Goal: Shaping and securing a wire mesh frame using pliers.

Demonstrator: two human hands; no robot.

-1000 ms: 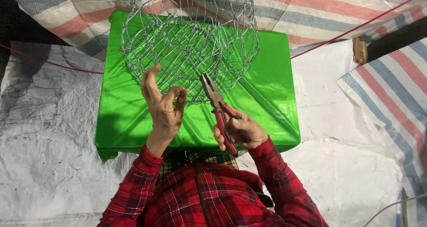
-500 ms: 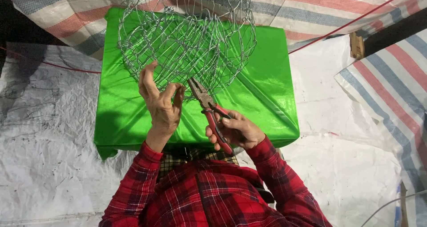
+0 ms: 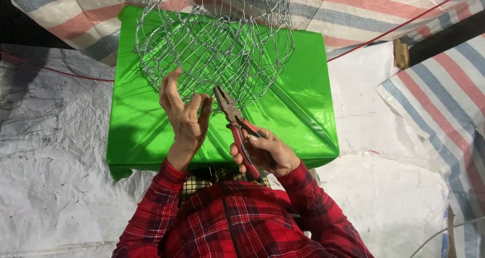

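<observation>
Nudged closer to the wire basket [image 3: 214, 45], red-handled pliers [image 3: 237, 129] are gripped by the right hand [image 3: 265, 152], while its mesh is fingered by the open left hand [image 3: 184, 119].

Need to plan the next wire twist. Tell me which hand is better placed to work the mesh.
Right hand: likely, since it holds the pliers, tips at the wire basket. Left hand only steadies it.

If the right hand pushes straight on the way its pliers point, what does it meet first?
Most likely the rounded silver wire mesh basket: the right hand aims the red-handled pliers up-left, tips at the basket's lower rim. Depth is unclear, so contact can't be confirmed.
</observation>
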